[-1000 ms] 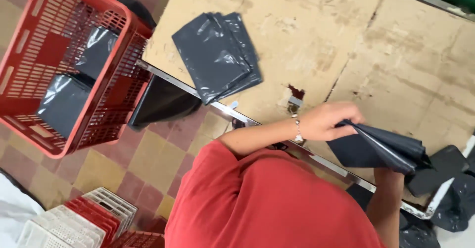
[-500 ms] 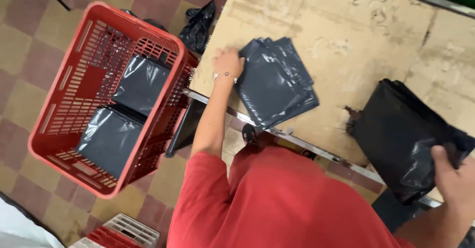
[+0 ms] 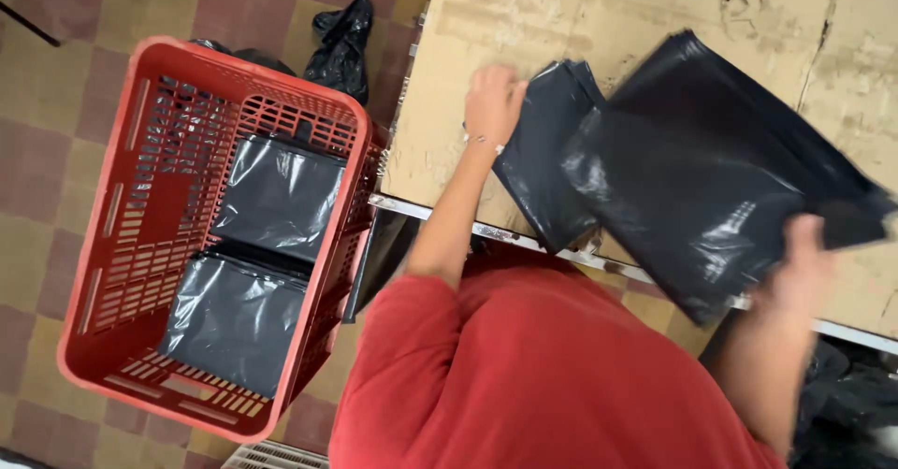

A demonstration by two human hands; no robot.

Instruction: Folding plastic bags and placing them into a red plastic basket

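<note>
Crate (image 3: pixel 112 273), red, on floor left of tabletop (image 3: pixel 449 142); two folded black bags inside. Left hand (image 3: pixel 493 102) clenched on stack of folded bags (image 3: pixel 547 165) near tabletop's front edge. Right hand (image 3: pixel 800 268) grips large black bag (image 3: pixel 702 188), long axis slanting toward far-left.

Cardboard-covered table (image 3: pixel 655 20), surface scuffed and torn. Stack of folded black bags (image 3: pixel 547 165) lying flat on it, directly under the left hand (image 3: pixel 493 102), just left of the right hand's (image 3: pixel 803 268) grip point. Metal edge along the near side.
</note>
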